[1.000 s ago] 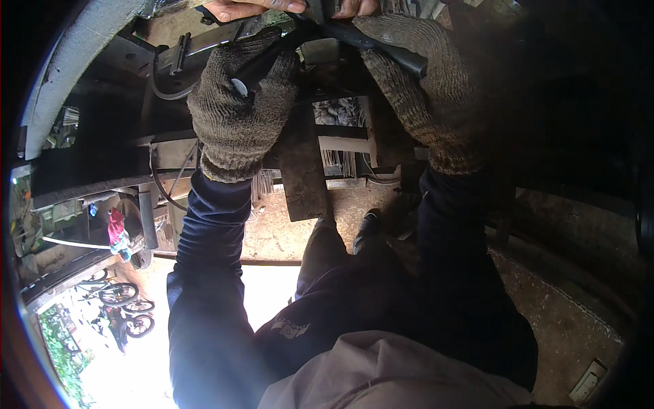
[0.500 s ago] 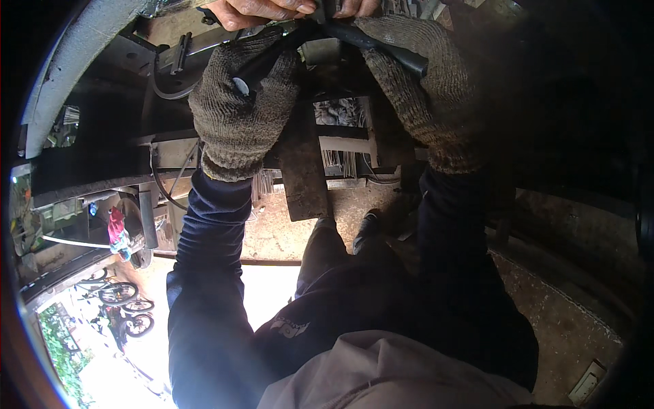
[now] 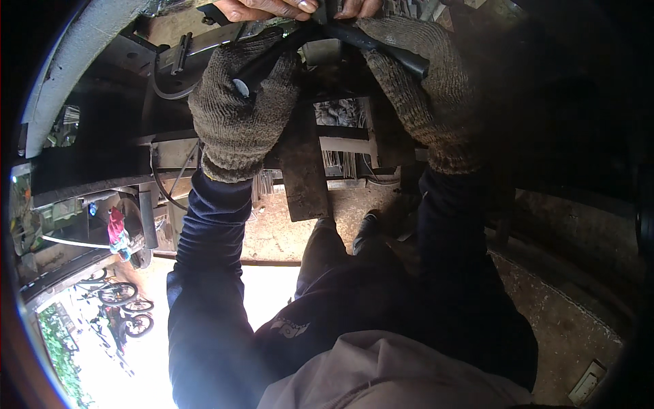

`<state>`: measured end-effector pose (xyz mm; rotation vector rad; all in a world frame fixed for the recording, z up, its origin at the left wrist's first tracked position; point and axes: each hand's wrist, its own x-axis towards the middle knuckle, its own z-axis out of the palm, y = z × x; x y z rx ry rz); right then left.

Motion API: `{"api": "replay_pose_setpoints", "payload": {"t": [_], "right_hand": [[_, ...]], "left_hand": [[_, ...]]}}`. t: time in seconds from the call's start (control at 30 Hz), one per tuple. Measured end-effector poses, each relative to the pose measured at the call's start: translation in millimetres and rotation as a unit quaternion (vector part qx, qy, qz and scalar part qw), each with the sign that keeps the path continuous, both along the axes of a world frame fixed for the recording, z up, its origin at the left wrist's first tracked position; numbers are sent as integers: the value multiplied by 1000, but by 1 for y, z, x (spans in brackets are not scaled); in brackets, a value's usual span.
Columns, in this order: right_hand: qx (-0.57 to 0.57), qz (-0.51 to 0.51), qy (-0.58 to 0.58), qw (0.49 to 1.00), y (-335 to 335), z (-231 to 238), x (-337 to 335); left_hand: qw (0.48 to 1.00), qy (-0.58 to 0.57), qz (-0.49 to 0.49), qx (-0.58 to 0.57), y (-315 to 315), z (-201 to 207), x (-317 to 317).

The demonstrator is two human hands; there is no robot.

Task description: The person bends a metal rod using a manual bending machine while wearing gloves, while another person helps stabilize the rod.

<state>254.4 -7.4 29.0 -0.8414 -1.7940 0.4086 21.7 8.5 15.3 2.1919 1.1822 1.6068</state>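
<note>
My left hand [image 3: 235, 126] wears a grey-brown knitted glove and closes around the left part of a dark, bent bar or tube [image 3: 354, 37]. A small pale round spot, perhaps the bar's end, shows beside its fingers. My right hand [image 3: 443, 95], in a matching glove, grips the other side, and the bar's blunt right end sticks out between thumb and fingers. Where the bar bends, between my hands, another person's bare left-side hand [image 3: 266, 8] and right-side hand [image 3: 357, 8] hold a dark flat piece [image 3: 325, 12] against it. The top edge cuts off those hands.
Below my hands a dark flat plate [image 3: 304, 180] hangs down within a metal frame. A thin cable [image 3: 163, 184] loops at left. Bundles of thin rods [image 3: 349, 163] stand beyond the frame. Red cloth [image 3: 117, 225] hangs at left, and bicycles [image 3: 119, 293] stand outside in bright light.
</note>
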Motion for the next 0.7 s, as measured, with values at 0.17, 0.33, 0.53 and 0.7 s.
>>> {"api": "replay_pose_setpoints", "payload": {"t": [0.17,0.33,0.53,0.7], "right_hand": [[22,-7,-19,1000,1,-2,1],[34,-7,28,999,1,-10,1],[14,-9,46,999,2,-15,-1],[-23,-9,-17,1000,0,1,0]], "left_hand": [[1000,-6,8,-14,-4,3,2],[1000,-8,-2,-26,-4,3,1],[1000,-2,3,-8,-2,2,2],[1000,7,8,14,0,-1,-1]]}}
